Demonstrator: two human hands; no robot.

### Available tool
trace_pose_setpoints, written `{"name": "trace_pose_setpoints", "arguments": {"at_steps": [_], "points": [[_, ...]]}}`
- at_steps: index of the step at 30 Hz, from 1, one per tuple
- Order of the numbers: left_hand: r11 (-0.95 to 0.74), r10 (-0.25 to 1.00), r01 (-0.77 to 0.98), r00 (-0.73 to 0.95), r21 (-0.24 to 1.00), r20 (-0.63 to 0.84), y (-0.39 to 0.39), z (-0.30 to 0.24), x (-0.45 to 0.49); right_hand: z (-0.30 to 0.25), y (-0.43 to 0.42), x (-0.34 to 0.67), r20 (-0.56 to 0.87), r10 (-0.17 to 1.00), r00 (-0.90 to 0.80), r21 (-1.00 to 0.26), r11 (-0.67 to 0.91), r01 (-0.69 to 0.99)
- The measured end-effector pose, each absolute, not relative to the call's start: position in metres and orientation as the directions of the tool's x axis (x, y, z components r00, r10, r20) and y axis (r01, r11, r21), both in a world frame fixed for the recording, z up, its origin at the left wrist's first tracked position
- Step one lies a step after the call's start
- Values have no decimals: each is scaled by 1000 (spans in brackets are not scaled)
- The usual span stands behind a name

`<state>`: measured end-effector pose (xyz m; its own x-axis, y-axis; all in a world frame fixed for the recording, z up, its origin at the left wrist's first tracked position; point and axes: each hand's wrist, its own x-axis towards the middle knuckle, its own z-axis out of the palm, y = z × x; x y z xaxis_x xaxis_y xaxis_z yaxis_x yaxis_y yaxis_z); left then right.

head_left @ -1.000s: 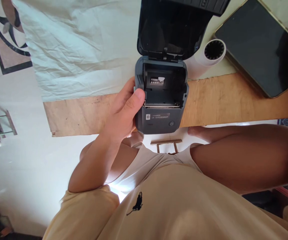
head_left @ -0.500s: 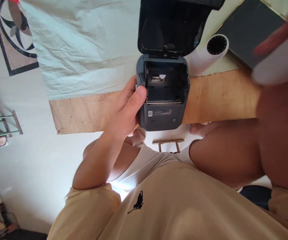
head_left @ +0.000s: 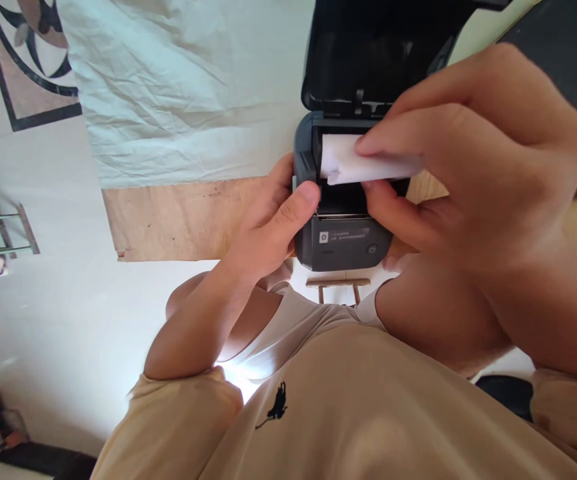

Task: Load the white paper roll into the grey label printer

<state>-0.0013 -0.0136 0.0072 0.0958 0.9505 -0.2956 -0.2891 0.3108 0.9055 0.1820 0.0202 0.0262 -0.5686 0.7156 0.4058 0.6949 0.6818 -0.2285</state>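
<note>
A dark grey portable label printer (head_left: 338,250) has its black lid (head_left: 363,53) swung back. My left hand (head_left: 273,223) grips the printer's left side, thumb on the near edge of its opening. Between thumb and fingers, my right hand (head_left: 478,160) pinches a white paper roll (head_left: 345,155). The roll's left end lies within the printer's paper bay, and a loose paper edge shows on its near side. My right fingers cover the roll's right part, so I cannot tell whether it is fully seated.
Below the printer runs a wooden table edge (head_left: 178,223), partly covered by a pale green cloth (head_left: 178,100). A dark flat slab (head_left: 563,73) lies at the right, partly behind my right hand. A small wooden stool (head_left: 338,283) stands on the floor beyond my lap.
My right hand has come in from the right with the paper roll and put its left end into the printer's bay. The printer, in my left hand, has shifted slightly right.
</note>
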Motion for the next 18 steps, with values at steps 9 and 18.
{"name": "trace_pose_setpoints", "arguments": {"at_steps": [9, 18], "points": [[299, 952, -346, 174, 889, -253, -16, 3, -5, 33, 21, 183, 296, 810, -506, -392, 586, 709], [262, 947, -306, 266, 915, -182, -15, 2, -12, 24, 20, 191, 475, 574, -667, -333, 819, 467]]}}
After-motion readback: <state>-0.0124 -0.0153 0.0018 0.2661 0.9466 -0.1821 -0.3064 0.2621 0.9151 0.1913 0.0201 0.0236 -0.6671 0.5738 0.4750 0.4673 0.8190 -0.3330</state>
